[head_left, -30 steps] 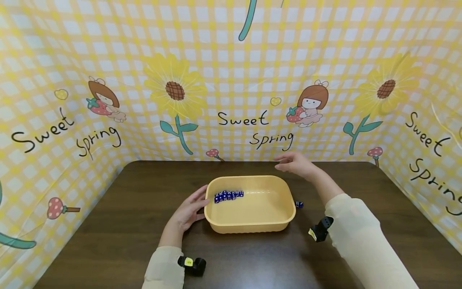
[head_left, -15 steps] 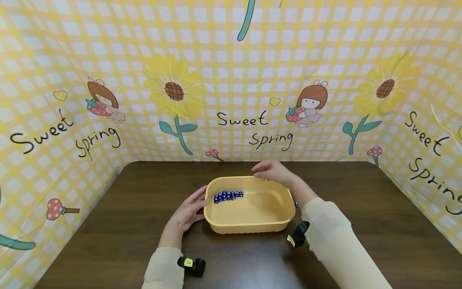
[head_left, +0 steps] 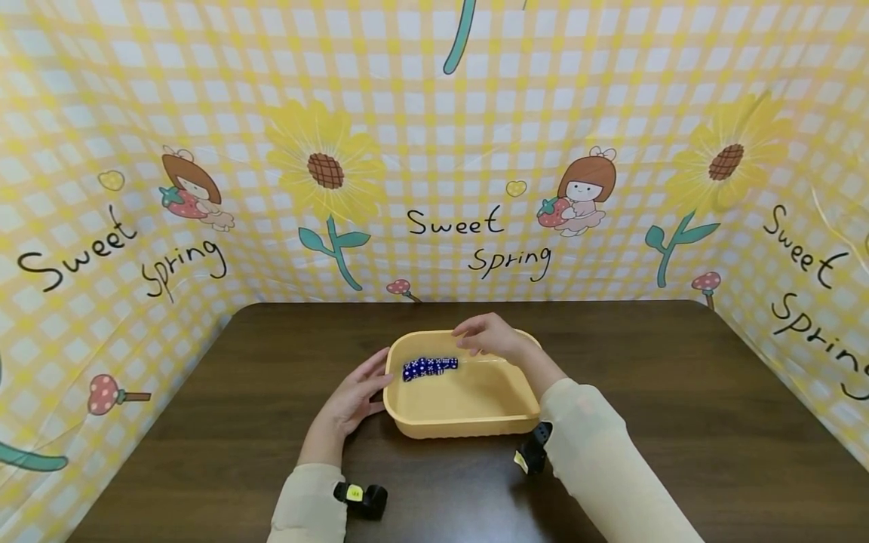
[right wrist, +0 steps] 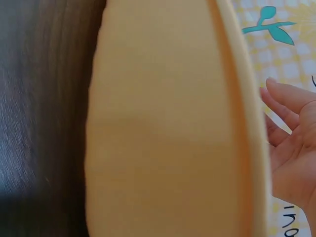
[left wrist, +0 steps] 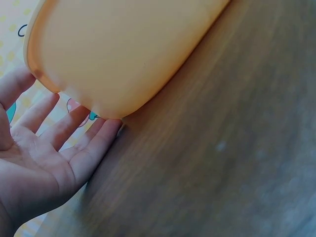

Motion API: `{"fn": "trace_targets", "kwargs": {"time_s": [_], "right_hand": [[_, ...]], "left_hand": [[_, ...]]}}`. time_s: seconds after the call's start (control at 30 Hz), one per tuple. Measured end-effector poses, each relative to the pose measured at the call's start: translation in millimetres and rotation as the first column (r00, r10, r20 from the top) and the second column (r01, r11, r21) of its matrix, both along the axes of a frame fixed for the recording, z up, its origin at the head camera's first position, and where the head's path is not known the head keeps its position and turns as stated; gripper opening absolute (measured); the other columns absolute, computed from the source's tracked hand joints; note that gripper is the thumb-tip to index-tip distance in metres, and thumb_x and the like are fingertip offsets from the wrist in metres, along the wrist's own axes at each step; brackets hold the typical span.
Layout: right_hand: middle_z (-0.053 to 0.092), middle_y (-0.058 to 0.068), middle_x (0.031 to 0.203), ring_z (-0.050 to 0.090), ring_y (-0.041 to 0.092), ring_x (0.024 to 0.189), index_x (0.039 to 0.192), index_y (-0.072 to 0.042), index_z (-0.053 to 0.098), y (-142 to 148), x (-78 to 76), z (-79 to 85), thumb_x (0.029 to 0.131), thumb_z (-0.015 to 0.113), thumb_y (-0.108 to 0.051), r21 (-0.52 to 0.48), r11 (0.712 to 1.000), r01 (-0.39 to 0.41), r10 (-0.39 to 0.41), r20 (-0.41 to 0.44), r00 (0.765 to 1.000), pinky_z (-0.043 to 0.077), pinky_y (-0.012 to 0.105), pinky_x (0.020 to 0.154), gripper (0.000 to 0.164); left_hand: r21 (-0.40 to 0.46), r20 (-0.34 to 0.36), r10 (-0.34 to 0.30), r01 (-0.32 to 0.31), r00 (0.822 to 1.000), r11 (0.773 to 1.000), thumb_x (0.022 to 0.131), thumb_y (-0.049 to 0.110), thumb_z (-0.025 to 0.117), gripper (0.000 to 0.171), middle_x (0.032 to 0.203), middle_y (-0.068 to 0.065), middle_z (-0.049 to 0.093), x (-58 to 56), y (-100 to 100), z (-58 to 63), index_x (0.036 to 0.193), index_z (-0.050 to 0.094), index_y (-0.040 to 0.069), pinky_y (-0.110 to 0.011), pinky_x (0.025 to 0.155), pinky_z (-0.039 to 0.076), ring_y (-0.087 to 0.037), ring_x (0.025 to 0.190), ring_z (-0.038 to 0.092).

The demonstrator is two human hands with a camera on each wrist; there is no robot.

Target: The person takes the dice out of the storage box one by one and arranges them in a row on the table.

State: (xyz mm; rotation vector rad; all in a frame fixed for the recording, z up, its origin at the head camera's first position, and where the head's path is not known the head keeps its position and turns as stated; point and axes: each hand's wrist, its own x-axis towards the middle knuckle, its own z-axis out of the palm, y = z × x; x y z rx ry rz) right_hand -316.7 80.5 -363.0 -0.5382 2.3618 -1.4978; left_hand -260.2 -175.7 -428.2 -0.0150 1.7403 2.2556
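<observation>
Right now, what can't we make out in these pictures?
Exact count of dice: head view, too small, crowded.
Right end of yellow tray: head view, behind right forearm.
Inside of yellow tray: left wrist view, behind outer wall.
Rest of right hand: right wrist view, cut by right edge.

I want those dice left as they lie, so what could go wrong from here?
The right hand is over the tub near the dice, so a low sweep might scatter them. In the head view the right forearm crosses the tub's right end and could bump it. The left hand touches the opposite end; a push there may jostle the dice.
</observation>
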Motion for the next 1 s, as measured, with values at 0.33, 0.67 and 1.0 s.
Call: {"fn": "trace_targets", "kwargs": {"time_s": [0.33, 0.67, 1.0], "right_hand": [[0.058, 0.017, 0.073, 0.053, 0.034, 0.065, 0.103, 0.006, 0.059, -17.1, 5.1, -9.6, 0.080, 0.058, -0.004, 0.035, 0.999, -0.022, 0.023, -0.016, 1.000, 0.039, 0.030, 0.054, 0.025], [0.061, 0.009, 0.086, 0.053, 0.041, 0.072, 0.102, 0.006, 0.059, -28.9, 5.2, -20.4, 0.079, 0.060, -0.003, 0.013, 1.000, 0.005, -0.005, 0.010, 1.000, 0.044, 0.042, 0.067, 0.025], [0.062, 0.007, 0.075, 0.051, 0.020, 0.050, 0.101, 0.006, 0.060, -34.8, 6.5, -35.3, 0.076, 0.061, 0.000, 0.017, 0.999, 0.039, -0.039, 0.025, 0.999, 0.045, 0.032, 0.053, 0.026]], "left_hand": [[0.004, -0.003, -0.008, 0.008, 1.000, 1.000, 0.085, 0.006, 0.051, 0.054, 0.135, -0.010, 0.031, -1.7, -0.7, -1.5, 0.133, 0.033, 0.020, -0.047, 0.079, 0.038, -0.028, 0.117, 0.034], [0.003, -0.005, -0.003, 0.003, 1.000, 1.000, 0.085, 0.006, 0.051, 0.053, 0.134, -0.010, 0.031, -2.4, -1.7, -1.2, 0.133, 0.033, 0.021, -0.046, 0.078, 0.038, -0.027, 0.116, 0.034], [0.006, -0.002, -0.002, 0.002, 1.000, 1.000, 0.085, 0.006, 0.051, 0.053, 0.134, -0.010, 0.031, -0.8, -0.3, -0.9, 0.133, 0.033, 0.020, -0.047, 0.078, 0.038, -0.027, 0.117, 0.034]]}}
